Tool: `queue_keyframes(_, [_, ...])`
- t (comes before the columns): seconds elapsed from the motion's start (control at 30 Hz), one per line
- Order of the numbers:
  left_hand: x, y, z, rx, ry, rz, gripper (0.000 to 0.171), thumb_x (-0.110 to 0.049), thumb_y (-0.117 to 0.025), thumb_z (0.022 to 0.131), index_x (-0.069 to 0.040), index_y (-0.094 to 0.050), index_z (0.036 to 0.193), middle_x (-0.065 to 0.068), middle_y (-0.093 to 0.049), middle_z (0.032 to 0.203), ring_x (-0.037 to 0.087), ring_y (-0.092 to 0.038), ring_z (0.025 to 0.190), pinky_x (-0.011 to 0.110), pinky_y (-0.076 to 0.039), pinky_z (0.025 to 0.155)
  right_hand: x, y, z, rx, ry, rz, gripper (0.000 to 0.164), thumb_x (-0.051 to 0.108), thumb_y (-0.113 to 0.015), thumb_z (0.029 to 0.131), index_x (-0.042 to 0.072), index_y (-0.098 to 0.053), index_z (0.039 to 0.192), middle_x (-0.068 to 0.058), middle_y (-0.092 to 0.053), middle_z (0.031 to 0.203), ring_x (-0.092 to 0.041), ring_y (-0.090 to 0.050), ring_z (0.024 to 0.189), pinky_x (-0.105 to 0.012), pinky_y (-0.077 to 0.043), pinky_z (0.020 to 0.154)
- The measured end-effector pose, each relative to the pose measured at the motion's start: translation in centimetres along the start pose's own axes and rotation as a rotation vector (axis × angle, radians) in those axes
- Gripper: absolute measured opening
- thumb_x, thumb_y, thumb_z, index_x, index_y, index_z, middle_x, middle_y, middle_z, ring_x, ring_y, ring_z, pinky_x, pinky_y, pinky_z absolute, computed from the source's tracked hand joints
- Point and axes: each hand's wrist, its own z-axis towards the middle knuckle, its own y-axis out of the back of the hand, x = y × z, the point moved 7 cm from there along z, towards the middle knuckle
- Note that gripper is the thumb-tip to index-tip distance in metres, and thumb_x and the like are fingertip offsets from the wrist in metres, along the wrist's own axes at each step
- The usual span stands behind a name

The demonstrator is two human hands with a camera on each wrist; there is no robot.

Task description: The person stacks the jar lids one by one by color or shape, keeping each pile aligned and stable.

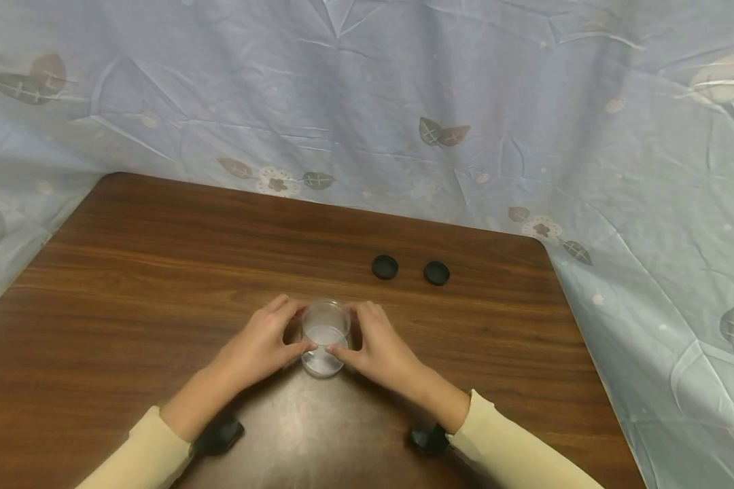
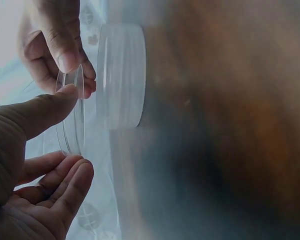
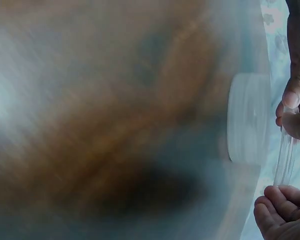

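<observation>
Between both hands, a clear shallow petri dish (image 1: 326, 320) is held level above the table. My left hand (image 1: 261, 344) pinches its left side, thumb at the near rim and fingers farther round. My right hand (image 1: 384, 348) pinches the opposite side in the same way, the two thumbs close together. Just below, and apart from it in the left wrist view, a clear round stack (image 2: 122, 75) with ridged sides, like piled petri dishes, stands on the table. How many pieces form it, I cannot tell. The right wrist view also shows a gap between the held dish (image 3: 285, 160) and the stack.
Two black round caps (image 1: 385, 267) (image 1: 437, 273) lie apart on the brown wooden table (image 1: 189, 258), beyond the hands to the right. A pale patterned curtain (image 1: 367, 102) hangs behind the table's far edge and along both sides. Black devices (image 1: 428, 439) sit under the wrists.
</observation>
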Motion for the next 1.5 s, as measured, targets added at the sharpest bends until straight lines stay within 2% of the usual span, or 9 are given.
queue_keyframes(0.3, [-0.3,-0.7,-1.8,-0.012,0.010,-0.004,0.061,-0.013,-0.092,0.079,0.005,-0.064,0.129,0.015,-0.069,0.118,0.029,-0.071,0.106,0.042,-0.064,0.091,0.2,-0.9,-1.6,-0.019,0.015,0.006,0.066,0.031,-0.086,0.088,0.002,-0.054,0.138,-0.014,-0.064,0.128,-0.027,-0.059,0.120,-0.041,-0.057,0.101])
queue_keyframes(0.53, [-0.7,-0.8,-2.5,-0.035,-0.004,0.011,0.060,-0.013,-0.093,0.077,0.005,-0.064,0.128,0.012,-0.068,0.115,0.028,-0.072,0.105,0.041,-0.064,0.092,0.5,-1.2,-2.3,-0.027,0.016,-0.003,0.068,0.033,-0.086,0.088,0.002,-0.054,0.139,-0.014,-0.064,0.131,-0.026,-0.059,0.123,-0.043,-0.056,0.105])
queue_keyframes(0.7, [-0.7,-1.0,-3.0,-0.041,-0.007,0.012,0.061,-0.013,-0.093,0.076,0.004,-0.065,0.128,0.012,-0.069,0.115,0.026,-0.072,0.104,0.041,-0.064,0.092,0.6,-1.3,-2.8,-0.026,0.021,-0.006,0.068,0.034,-0.086,0.088,0.003,-0.054,0.139,-0.013,-0.064,0.131,-0.025,-0.059,0.123,-0.042,-0.057,0.103])
queue_keyframes(0.97, [-0.6,-1.3,-3.3,-0.058,-0.006,0.007,0.060,-0.013,-0.093,0.076,0.000,-0.066,0.128,0.008,-0.068,0.114,0.022,-0.071,0.103,0.041,-0.063,0.092,0.8,-1.3,-3.1,-0.025,0.024,-0.022,0.068,0.033,-0.086,0.088,0.003,-0.053,0.139,-0.012,-0.063,0.131,-0.025,-0.059,0.122,-0.040,-0.058,0.102])
queue_keyframes(1.5, [-0.8,-1.6,-3.2,-0.037,0.021,0.011,0.060,-0.013,-0.093,0.076,0.003,-0.065,0.126,0.010,-0.067,0.113,0.024,-0.070,0.104,0.041,-0.063,0.092,0.6,-1.6,-3.3,-0.036,0.043,-0.040,0.067,0.033,-0.087,0.087,0.004,-0.054,0.139,-0.009,-0.064,0.128,-0.023,-0.058,0.120,-0.039,-0.056,0.101])
